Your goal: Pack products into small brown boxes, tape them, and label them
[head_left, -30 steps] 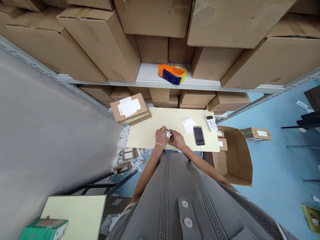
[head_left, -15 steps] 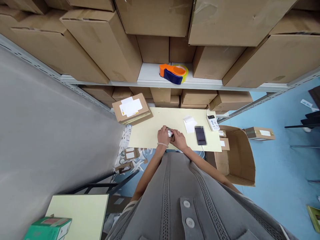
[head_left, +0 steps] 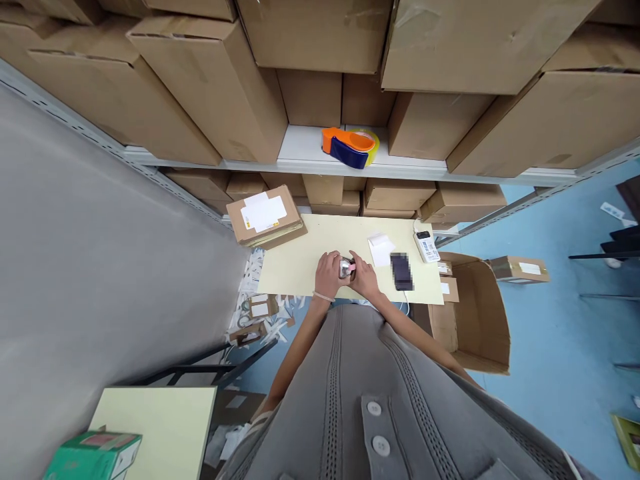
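Observation:
Over the front part of the pale yellow table [head_left: 300, 263], my left hand [head_left: 328, 275] and my right hand [head_left: 365, 276] grip a small shiny silver object with a pink part [head_left: 346, 268] between them. Its exact kind cannot be made out, since fingers cover both of its sides. Both hands have their fingers curled around it. To the right of my right hand lie a white folded paper [head_left: 381, 249] and a dark, pixelated flat rectangle [head_left: 401, 271].
A labelled cardboard parcel [head_left: 265, 213] sits at the table's back left. A white device [head_left: 427, 247] stands at the right. An orange and blue tape dispenser [head_left: 349, 147] rests on the shelf among boxes. An open carton [head_left: 480, 320] is right of the table.
My hands have turned the small object, so more of its silver face and pink part shows between them. My right hand has shifted slightly right and up.

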The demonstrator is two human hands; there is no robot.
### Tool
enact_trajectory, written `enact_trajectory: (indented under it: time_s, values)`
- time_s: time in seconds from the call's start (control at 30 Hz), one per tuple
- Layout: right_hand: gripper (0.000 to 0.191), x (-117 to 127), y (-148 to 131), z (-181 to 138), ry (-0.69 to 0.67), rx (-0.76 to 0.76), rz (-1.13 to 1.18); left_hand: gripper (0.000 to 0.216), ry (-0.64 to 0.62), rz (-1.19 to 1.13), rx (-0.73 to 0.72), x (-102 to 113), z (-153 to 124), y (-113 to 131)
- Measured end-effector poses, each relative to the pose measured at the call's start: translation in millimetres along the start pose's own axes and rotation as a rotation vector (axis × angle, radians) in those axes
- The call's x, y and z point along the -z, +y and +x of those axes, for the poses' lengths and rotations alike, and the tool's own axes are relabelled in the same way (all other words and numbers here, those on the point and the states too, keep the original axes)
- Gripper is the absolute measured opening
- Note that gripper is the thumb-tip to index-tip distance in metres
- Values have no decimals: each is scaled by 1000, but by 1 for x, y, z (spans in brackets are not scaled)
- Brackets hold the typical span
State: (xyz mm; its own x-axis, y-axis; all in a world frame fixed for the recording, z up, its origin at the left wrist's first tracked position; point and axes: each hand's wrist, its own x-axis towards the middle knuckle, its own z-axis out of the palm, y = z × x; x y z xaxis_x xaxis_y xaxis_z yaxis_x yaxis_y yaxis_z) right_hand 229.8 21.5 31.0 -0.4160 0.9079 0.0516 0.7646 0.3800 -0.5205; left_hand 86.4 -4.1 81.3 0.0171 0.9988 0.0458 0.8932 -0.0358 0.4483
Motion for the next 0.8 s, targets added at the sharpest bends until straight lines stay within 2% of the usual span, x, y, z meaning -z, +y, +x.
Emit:
enact_trajectory:
  time_s: [0.2, 0.3, 0.43, 0.67, 0.8]
  values:
    - [66, 7, 4, 7, 107, 45, 42, 50, 222, -190, 125, 41, -15, 11]
    - [66, 8, -2, 10, 124, 95, 54, 47, 377, -227, 128, 70, -26, 12]
    - [69, 12, -16, 22, 126, 181, 44, 47, 501, -223, 131, 101, -42, 13]
    - [70, 20, -57, 66, 73, 349, 11, 48, 718, -165, 140, 127, -59, 6]
    - [71, 20, -70, 88, -25, 414, 11, 47, 737, -169, 145, 136, -67, -9]
